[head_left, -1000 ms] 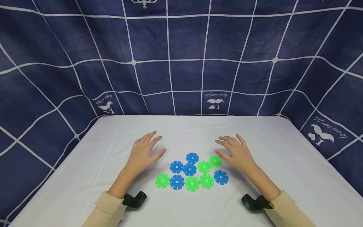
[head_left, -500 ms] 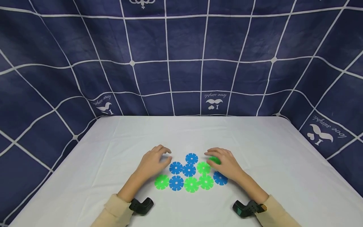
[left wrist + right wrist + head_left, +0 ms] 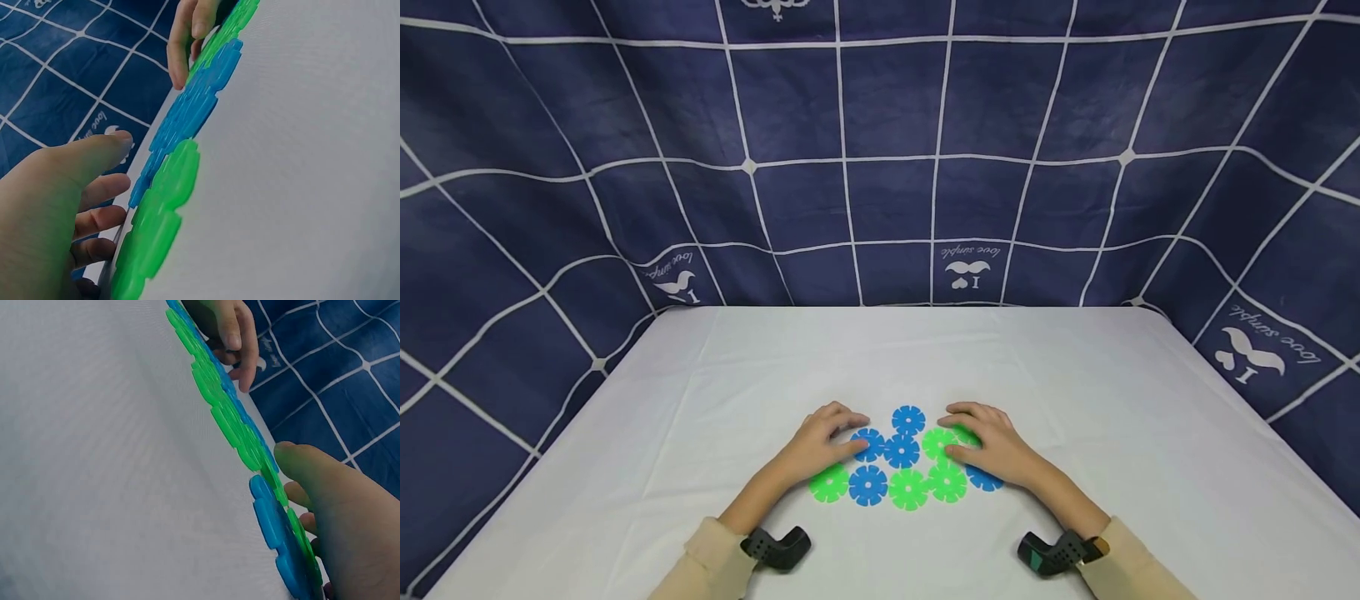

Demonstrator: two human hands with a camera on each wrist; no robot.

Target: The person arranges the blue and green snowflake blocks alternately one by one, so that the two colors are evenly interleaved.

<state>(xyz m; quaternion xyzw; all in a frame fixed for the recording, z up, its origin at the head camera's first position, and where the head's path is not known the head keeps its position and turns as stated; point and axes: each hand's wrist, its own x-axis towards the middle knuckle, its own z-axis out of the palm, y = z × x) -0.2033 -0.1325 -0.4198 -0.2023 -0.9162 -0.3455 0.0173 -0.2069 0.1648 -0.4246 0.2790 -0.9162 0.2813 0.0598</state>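
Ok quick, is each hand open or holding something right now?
Left hand: open, by a blue disc, holding nothing.
Right hand: open, by a green disc, holding nothing.

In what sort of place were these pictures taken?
Probably an indoor corner arranged for recording: a white-covered table, a dark blue gridded cloth behind and beside it, and wrist-worn black devices.

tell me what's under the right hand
Head view: a green disc and blue disc show partly beneath the right hand, its thumb over another green disc; what the hand covers cannot be seen.
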